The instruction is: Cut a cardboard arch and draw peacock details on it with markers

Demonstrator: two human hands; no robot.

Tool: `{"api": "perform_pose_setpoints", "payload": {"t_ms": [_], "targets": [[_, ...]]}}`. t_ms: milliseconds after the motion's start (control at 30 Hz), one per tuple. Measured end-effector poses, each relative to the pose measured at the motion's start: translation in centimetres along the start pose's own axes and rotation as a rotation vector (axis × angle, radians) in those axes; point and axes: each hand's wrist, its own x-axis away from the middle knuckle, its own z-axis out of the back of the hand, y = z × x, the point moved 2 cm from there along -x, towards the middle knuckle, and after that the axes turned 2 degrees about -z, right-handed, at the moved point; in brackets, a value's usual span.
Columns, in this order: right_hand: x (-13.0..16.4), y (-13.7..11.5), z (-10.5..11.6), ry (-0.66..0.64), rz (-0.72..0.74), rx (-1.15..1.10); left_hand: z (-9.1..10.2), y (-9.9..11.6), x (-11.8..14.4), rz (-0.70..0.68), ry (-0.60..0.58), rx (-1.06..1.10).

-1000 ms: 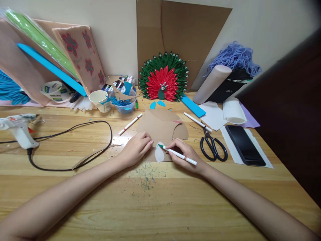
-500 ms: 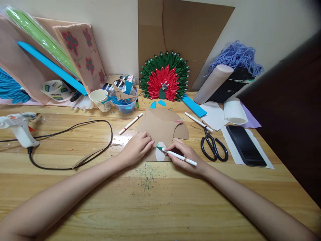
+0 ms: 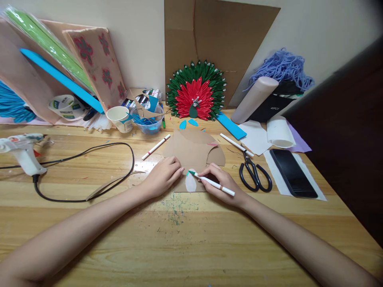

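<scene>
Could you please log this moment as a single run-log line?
right hand: holds green marker, tip on white petal template | left hand: pressing brown card | scissors: idle

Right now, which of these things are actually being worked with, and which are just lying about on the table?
In use:
left hand, pressing the brown card
right hand, holding the green pen
white petal, under the pen tip

Lying about:
scissors
phone
glue gun
paper cup
capped pen

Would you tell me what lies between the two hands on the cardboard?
In the head view, a white leaf-shaped piece lies between left hand and right hand, marker tip on it.
</scene>
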Motion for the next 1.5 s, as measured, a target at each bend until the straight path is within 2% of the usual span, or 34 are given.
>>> {"api": "perform_pose_setpoints", "payload": {"t_ms": [100, 267, 433, 600, 767, 933, 1300, 1500], "targets": [[-0.03, -0.02, -0.06, -0.014, 0.031, 0.013, 0.02, -0.04, -0.01, 0.000, 0.002, -0.001], [-0.08, 0.05, 0.00, 0.024, -0.020, 0.010, 0.01, -0.13, -0.02, -0.004, 0.009, 0.013], [-0.03, -0.08, -0.05, 0.002, 0.026, 0.028, -0.02, -0.08, -0.03, -0.007, 0.011, 0.013], [-0.11, 0.04, -0.02, 0.020, -0.012, 0.000, 0.04, -0.06, -0.05, -0.004, 0.003, 0.010], [-0.13, -0.10, -0.04, -0.013, 0.054, 0.019, -0.01, -0.11, -0.04, -0.006, 0.009, 0.007], [-0.10, -0.08, -0.02, 0.011, 0.028, 0.030, 0.01, -0.08, 0.02, 0.001, 0.003, 0.003], [0.06, 0.04, -0.15, -0.023, 0.080, 0.011, 0.02, -0.18, 0.00, -0.007, 0.006, 0.006], [-0.01, 0.16, -0.09, 0.005, 0.036, 0.010, 0.12, 0.02, -0.05, -0.008, 0.002, 0.006]]}}
